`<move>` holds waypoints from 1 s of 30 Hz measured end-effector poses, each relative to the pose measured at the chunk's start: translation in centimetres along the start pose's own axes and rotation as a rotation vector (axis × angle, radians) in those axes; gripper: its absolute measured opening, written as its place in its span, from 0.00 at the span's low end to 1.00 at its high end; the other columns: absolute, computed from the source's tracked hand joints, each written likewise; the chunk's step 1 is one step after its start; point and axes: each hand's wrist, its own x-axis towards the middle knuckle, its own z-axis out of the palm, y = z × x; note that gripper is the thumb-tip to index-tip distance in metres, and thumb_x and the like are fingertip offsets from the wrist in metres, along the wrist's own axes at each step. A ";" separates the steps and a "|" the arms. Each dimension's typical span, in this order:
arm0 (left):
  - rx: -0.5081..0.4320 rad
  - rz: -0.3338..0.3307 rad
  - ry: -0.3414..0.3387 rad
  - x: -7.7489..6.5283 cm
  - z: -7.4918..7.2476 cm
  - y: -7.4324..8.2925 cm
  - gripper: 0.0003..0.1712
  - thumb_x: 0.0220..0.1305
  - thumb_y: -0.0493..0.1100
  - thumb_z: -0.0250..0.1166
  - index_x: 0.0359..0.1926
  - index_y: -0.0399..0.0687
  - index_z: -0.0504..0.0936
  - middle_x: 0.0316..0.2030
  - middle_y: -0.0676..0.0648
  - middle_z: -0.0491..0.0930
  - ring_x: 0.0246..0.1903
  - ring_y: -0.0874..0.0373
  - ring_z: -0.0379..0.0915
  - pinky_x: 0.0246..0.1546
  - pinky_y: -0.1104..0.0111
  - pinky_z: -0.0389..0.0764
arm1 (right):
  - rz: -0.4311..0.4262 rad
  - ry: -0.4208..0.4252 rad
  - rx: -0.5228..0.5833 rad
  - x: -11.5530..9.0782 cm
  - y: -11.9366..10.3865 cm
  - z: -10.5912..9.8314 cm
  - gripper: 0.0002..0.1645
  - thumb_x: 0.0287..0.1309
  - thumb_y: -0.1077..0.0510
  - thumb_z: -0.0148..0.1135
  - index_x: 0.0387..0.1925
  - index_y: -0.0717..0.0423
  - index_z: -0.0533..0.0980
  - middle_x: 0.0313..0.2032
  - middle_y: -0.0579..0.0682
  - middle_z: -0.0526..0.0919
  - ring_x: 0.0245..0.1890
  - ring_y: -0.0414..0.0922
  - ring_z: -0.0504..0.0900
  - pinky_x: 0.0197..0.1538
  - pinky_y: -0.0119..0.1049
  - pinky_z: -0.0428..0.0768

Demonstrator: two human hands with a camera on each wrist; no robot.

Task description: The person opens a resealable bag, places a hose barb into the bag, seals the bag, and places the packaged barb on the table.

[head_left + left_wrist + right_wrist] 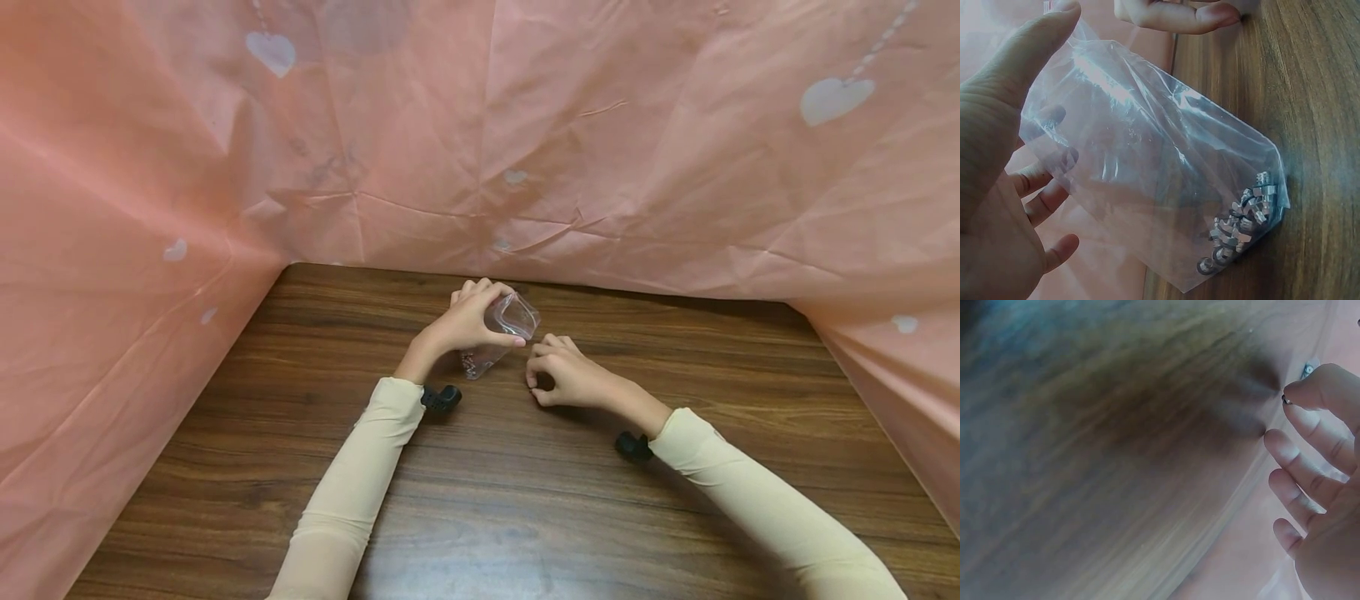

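Note:
My left hand (474, 320) grips a clear zip-lock bag (519, 316) near its mouth, which gapes toward the right. In the left wrist view the bag (1122, 144) hangs tilted, its bottom corner right at the tabletop. Several small silvery threaded metal fittings (1235, 225) are gathered in that corner. My right hand (566, 377) is low over the table, just right of the bag. Its thumb and index fingertip pinch a tiny dark metal piece (1285, 400); most of it is hidden by the fingertips.
A brown wood-grain table (480, 500) lies under both hands. Pink cloth (420, 133) with pale hearts rises behind the table's far edge and along both sides. Each wrist wears a black camera band, the left camera (444, 398) close to the bag.

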 end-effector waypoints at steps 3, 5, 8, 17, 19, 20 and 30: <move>0.004 0.004 0.004 0.0 0.0 -0.1 0.42 0.53 0.64 0.77 0.64 0.57 0.72 0.58 0.49 0.72 0.56 0.51 0.61 0.60 0.51 0.59 | 0.004 -0.003 0.000 0.0 0.1 0.0 0.10 0.49 0.61 0.72 0.25 0.46 0.77 0.32 0.45 0.77 0.40 0.44 0.65 0.51 0.48 0.64; 0.006 0.005 0.005 0.0 0.0 -0.1 0.42 0.53 0.64 0.77 0.64 0.57 0.72 0.58 0.49 0.72 0.56 0.51 0.61 0.60 0.51 0.59 | 0.009 -0.007 0.000 0.1 0.2 0.0 0.10 0.49 0.61 0.72 0.25 0.46 0.77 0.32 0.45 0.77 0.40 0.44 0.66 0.52 0.50 0.65; 0.007 0.007 0.005 0.0 0.0 -0.1 0.42 0.53 0.64 0.76 0.65 0.57 0.72 0.58 0.49 0.72 0.56 0.51 0.61 0.60 0.52 0.59 | 0.019 -0.011 0.005 0.1 0.4 0.0 0.10 0.50 0.62 0.72 0.25 0.46 0.78 0.33 0.44 0.77 0.41 0.44 0.66 0.53 0.52 0.65; -0.003 0.010 0.003 0.0 0.1 -0.1 0.42 0.53 0.64 0.76 0.64 0.56 0.72 0.58 0.49 0.72 0.56 0.51 0.61 0.62 0.50 0.59 | 0.048 0.010 0.025 0.1 0.7 -0.3 0.09 0.48 0.63 0.72 0.26 0.48 0.78 0.32 0.45 0.77 0.41 0.45 0.67 0.53 0.54 0.65; -0.004 0.010 0.004 0.0 0.1 -0.1 0.42 0.53 0.64 0.77 0.64 0.56 0.72 0.58 0.49 0.72 0.56 0.50 0.61 0.61 0.50 0.59 | 0.054 0.016 0.021 0.2 0.8 -0.3 0.09 0.49 0.62 0.72 0.25 0.48 0.78 0.32 0.44 0.77 0.41 0.45 0.67 0.53 0.54 0.65; -0.004 0.010 0.004 0.0 0.1 -0.1 0.42 0.53 0.64 0.77 0.64 0.56 0.72 0.58 0.49 0.72 0.56 0.50 0.61 0.61 0.50 0.59 | 0.057 0.019 0.020 0.2 0.9 -0.4 0.09 0.49 0.62 0.72 0.25 0.48 0.77 0.33 0.44 0.78 0.41 0.45 0.67 0.53 0.53 0.65; 0.004 0.006 0.004 0.0 0.1 0.0 0.42 0.53 0.63 0.77 0.64 0.55 0.73 0.58 0.49 0.72 0.57 0.50 0.61 0.61 0.51 0.59 | 0.083 0.048 0.049 0.3 1.5 -1.1 0.09 0.51 0.62 0.72 0.26 0.48 0.78 0.34 0.45 0.79 0.44 0.48 0.69 0.57 0.58 0.65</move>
